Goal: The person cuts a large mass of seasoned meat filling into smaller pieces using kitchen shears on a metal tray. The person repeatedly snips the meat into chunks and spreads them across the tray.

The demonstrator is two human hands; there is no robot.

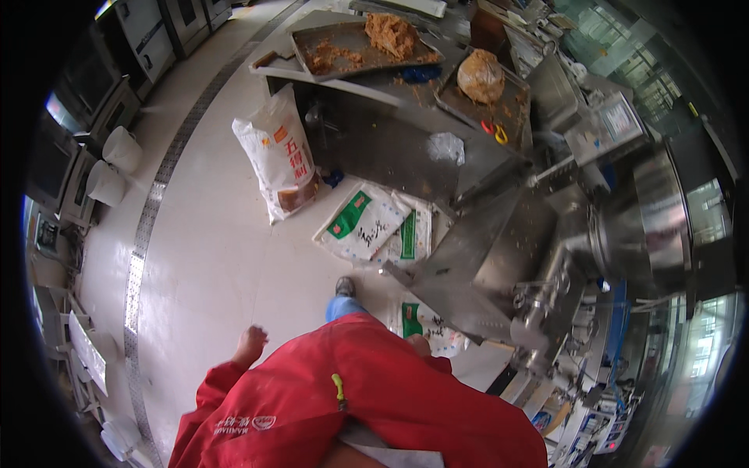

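Observation:
My left hand hangs at the lower left over the floor, its fingers loosely curled; whether it is open or shut is unclear. Only part of my right hand shows, beside the red jacket and over a printed white and green sack; its fingers are hidden. Ahead, an upright white plastic sack leans at a steel table. More flattened sacks lie on the floor. On the table, one metal tray holds an orange-brown mass, and another tray holds a rounded, plastic-wrapped-looking mass.
Red and yellow-handled scissors lie at the right tray's edge. A crumpled clear bag rests on the lower shelf. Steel machinery stands close on the right. A metal drain strip, white buckets and ovens line the left.

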